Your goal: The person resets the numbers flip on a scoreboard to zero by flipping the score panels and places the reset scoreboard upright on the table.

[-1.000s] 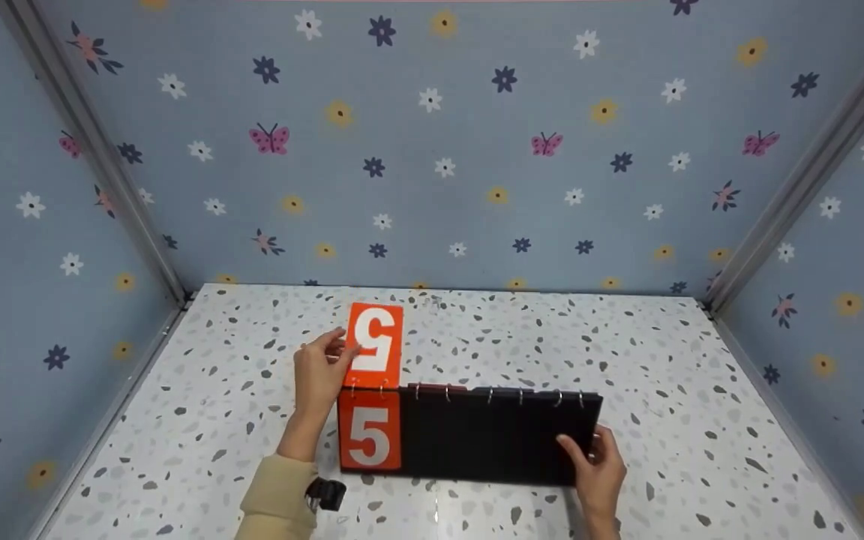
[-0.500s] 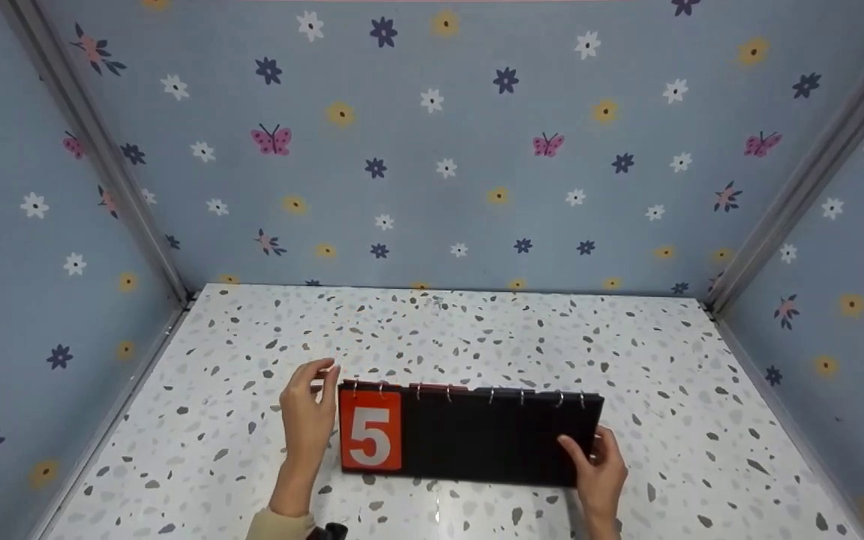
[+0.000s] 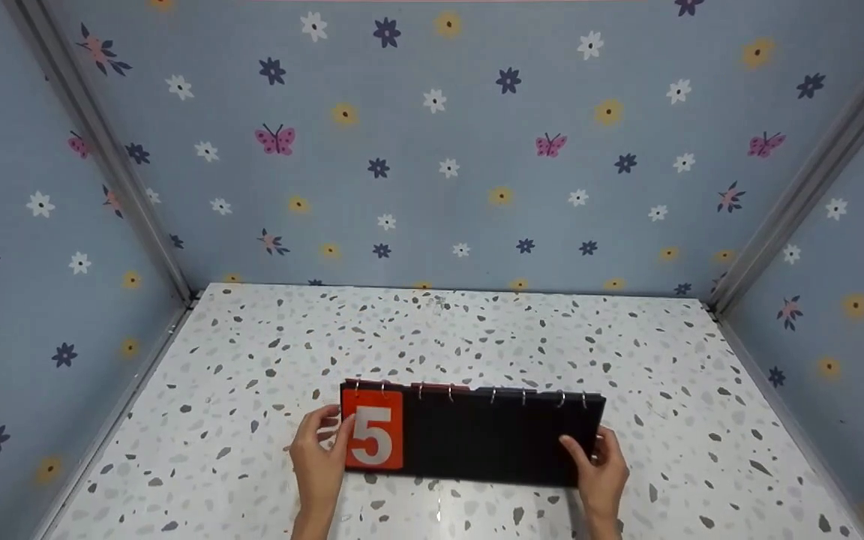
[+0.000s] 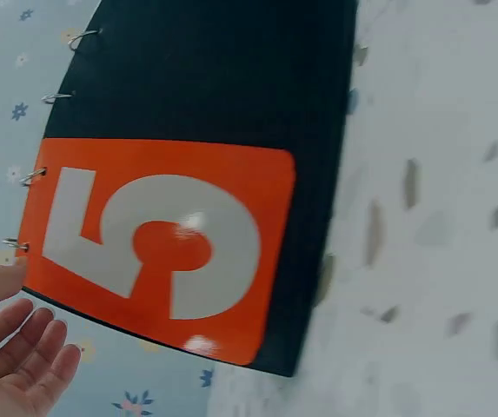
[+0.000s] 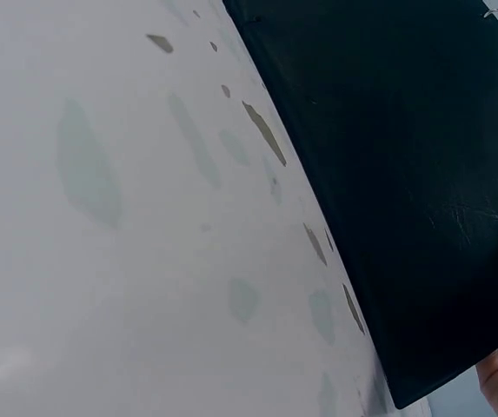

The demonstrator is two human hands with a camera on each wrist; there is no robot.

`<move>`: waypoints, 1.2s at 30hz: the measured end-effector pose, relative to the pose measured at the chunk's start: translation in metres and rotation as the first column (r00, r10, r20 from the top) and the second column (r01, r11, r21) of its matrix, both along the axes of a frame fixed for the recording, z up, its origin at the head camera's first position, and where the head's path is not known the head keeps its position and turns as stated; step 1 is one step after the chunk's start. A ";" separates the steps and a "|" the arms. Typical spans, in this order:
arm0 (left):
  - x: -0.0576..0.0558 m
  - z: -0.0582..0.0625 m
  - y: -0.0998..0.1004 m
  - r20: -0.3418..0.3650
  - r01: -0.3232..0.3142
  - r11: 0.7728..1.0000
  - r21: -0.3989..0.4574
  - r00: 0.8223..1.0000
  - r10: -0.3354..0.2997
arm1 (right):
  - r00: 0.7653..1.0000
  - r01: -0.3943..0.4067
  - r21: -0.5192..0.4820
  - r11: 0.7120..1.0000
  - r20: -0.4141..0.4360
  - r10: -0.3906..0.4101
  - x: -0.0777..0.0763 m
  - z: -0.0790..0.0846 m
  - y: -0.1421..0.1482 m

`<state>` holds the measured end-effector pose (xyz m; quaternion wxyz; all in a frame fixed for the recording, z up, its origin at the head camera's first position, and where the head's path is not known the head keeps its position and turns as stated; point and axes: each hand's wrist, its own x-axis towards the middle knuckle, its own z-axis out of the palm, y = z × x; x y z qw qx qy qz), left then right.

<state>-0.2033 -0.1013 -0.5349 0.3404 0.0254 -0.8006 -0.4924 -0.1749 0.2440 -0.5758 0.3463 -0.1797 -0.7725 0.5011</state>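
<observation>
A black flip scoreboard (image 3: 488,435) with metal rings along its top edge leans toward me on the table. Its leftmost card (image 3: 396,427) is orange and bears a white 5; the rest of the front is plain black. My left hand (image 3: 318,450) is at the left edge, its thumb over the card's side. In the left wrist view, the fingers (image 4: 44,343) are extended beside the edge, their tips in sight and apart from the board. At the other end my right hand (image 3: 603,476) grips the edge, thumb in front and fingers partly hidden behind.
The scoreboard stands near the front of a white speckled tabletop (image 3: 447,330). Blue panels with flowers and butterflies enclose the back (image 3: 462,135) and both sides, with grey metal posts (image 3: 102,150) at the corners.
The raised orange card has flipped over behind the scoreboard, leaving the front 5 showing. My left hand let go, drew left, then came down to the left edge. My right hand kept its grip.
</observation>
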 end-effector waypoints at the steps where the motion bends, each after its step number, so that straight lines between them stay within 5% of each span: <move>1: 0.000 -0.004 0.001 0.010 -0.008 1.000 0.001 1.000 0.008 | 1.000 -0.001 -0.001 1.000 -0.010 0.001 0.000 0.000 0.000; 7: -0.002 -0.016 0.004 0.132 -0.052 0.999 0.009 0.990 0.050 | 1.000 0.000 0.004 1.000 -0.025 0.000 -0.001 -0.002 0.000; 16: -0.008 -0.016 -0.002 0.244 -0.029 0.995 0.091 0.970 0.006 | 1.000 -0.025 -0.020 0.999 -0.003 0.025 0.000 0.001 0.000; 23: -0.002 -0.010 -0.003 0.258 -0.009 0.997 0.074 0.966 -0.011 | 0.998 0.005 0.073 0.997 -0.068 0.000 -0.016 -0.042 0.019; 29: 0.009 -0.001 -0.005 0.358 0.047 0.997 0.069 0.931 -0.069 | 0.998 0.022 0.069 0.997 -0.063 -0.018 -0.023 -0.058 0.026; 35: 0.021 0.011 -0.006 0.380 0.027 0.999 -0.034 0.925 -0.012 | 0.999 0.033 0.075 0.997 -0.032 -0.030 -0.022 -0.055 0.025; 36: 0.019 0.001 -0.008 0.360 0.004 0.996 -0.087 0.933 0.027 | 0.999 0.031 0.072 0.997 -0.033 -0.029 -0.022 -0.055 0.024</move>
